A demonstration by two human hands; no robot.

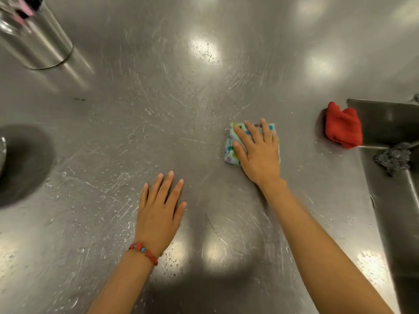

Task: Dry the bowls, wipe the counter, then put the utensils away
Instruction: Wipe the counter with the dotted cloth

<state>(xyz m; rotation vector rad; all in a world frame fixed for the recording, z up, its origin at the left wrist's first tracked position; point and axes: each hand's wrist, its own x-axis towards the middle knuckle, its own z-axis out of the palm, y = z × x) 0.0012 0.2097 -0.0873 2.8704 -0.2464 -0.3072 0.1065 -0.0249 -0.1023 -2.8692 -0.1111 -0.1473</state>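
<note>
Our right hand [257, 152] lies flat, palm down and fingers spread, pressing a folded cloth [231, 146] with coloured dots against the stainless steel counter [181, 98]; the hand is not clenched around the cloth, only laid over it, so that the cloth's left and far edges show past the fingers. Our left hand [158, 211] rests open and empty on the counter, nearer to us and to the left, fingers splayed, a red beaded bracelet [144, 251] with blue beads around its wrist. The counter around both hands is scratched and spotted with water droplets [206, 53]. To the right of the cloth, well apart from it, a crumpled red cloth [342, 129] sits at the corner of a sink basin [390, 123]; just beside it, on the sink's rim, lies a dark metal scourer [393, 160]. At far left a round sunken opening [22, 164] shows in the counter; a steel cylindrical container [36, 35] stands at the upper left; we cannot tell what it holds.
</note>
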